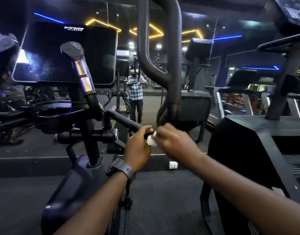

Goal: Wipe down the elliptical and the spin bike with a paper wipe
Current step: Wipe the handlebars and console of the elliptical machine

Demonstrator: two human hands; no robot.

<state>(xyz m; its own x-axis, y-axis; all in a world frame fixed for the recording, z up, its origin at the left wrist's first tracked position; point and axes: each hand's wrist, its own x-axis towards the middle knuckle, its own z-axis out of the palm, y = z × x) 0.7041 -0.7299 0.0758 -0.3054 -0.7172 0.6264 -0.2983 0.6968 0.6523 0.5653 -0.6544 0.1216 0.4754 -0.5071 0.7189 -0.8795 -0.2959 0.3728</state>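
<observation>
Just between both hands (151,139), paper wipe (151,141) (crumpled, white).

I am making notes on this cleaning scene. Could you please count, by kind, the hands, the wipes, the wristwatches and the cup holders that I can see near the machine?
Hands: 2, left hand and right hand
Paper wipe: 1
Wristwatch: 1
Cup holder: 1
Total: 5
</observation>
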